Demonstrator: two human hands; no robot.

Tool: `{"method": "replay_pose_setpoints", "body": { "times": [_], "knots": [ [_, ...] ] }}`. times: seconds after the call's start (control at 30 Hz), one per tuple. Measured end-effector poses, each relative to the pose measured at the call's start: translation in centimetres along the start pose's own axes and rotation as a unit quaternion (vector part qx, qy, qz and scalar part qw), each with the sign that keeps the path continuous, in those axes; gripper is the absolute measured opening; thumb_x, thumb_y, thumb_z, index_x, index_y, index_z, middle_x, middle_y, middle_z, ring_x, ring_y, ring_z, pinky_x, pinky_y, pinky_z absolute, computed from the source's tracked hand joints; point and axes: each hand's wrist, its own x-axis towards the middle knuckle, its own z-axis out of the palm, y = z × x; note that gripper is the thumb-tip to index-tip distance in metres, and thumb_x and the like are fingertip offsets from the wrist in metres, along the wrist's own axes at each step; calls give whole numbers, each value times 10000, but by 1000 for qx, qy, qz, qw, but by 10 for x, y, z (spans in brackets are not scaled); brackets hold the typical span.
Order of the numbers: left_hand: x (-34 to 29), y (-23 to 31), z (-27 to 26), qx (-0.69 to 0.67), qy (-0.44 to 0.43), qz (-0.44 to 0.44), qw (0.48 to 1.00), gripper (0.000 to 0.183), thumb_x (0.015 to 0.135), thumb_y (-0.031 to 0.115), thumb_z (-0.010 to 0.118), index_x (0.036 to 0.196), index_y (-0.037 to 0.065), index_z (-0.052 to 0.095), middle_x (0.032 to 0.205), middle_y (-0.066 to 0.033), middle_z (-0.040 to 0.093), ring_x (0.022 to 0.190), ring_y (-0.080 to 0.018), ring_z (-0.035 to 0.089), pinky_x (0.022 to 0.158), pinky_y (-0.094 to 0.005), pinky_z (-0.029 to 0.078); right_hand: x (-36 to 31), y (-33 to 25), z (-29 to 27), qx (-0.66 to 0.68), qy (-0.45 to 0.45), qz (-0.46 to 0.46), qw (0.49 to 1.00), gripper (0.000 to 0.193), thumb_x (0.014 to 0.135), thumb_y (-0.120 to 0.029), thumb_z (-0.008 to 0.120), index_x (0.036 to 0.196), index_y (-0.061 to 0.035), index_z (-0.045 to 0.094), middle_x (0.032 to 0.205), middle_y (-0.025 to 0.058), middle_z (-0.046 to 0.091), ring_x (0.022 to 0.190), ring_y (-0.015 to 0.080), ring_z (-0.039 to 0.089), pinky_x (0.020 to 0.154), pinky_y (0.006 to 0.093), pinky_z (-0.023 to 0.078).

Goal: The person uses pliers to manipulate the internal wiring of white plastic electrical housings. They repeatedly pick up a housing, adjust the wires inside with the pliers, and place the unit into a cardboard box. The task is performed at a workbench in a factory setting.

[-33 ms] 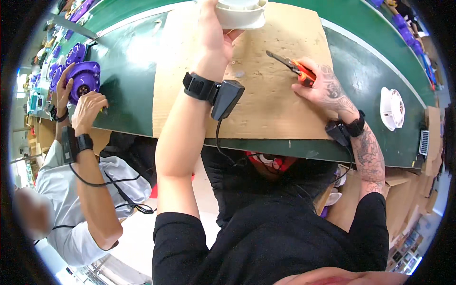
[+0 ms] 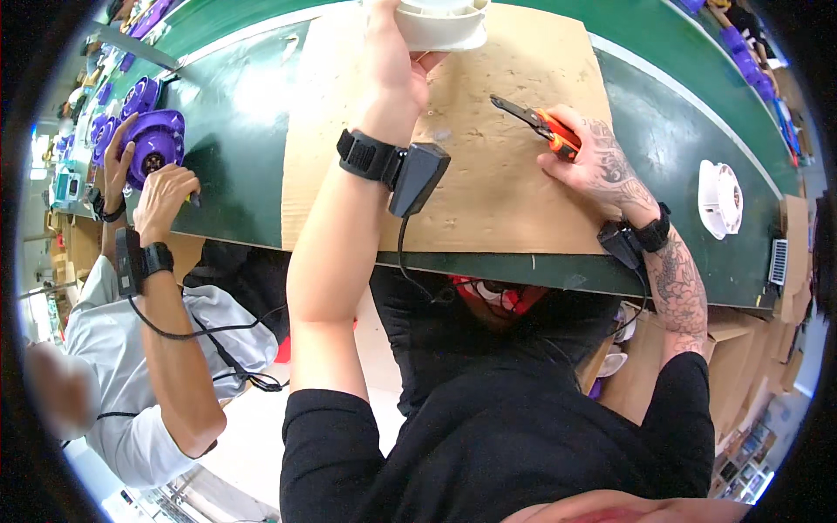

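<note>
My left hand (image 2: 399, 83) reaches to the far edge of the cardboard sheet (image 2: 349, 209) and grips a white round plastic housing (image 2: 443, 30), partly cut off by the top of the picture. Its fingers are mostly hidden behind the part. A pair of orange-handled pliers (image 2: 558, 135) is in my right hand (image 2: 593, 161), held over the right side of the cardboard. The dark jaws point up and left, toward the housing but well apart from it. Both my wrists wear black straps with a small boxed device and cable.
Another white housing (image 2: 720, 200) lies on the green table (image 2: 671, 157) to the right. At left a co-worker's hands (image 2: 161, 196) work at a purple round housing (image 2: 161, 139), with more purple parts beside it. Cardboard boxes (image 2: 737, 340) stand below the table at right.
</note>
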Motion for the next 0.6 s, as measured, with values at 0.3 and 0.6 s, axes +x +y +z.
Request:
{"method": "replay_pose_setpoints", "body": {
  "times": [0.3,0.6],
  "knots": [
    [15,4,-12,-48,-10,11,999,563,1057,435,460,1439,23,492,1360,-157,635,1181,-305,675,990,-429,593,12,-25,7,-222,-39,-113,968,447,678,-115,644,1101,-5,549,1000,196,572,999,410,557,890,474,459],
    [23,3,-16,-42,33,2,999,562,1042,447,478,1429,41,504,1348,-145,640,1170,-293,679,978,-430,595,46,-44,17,-315,-37,-149,937,410,706,-156,727,1065,-23,580,983,162,595,958,355,586,850,450,476]
  ]
}}
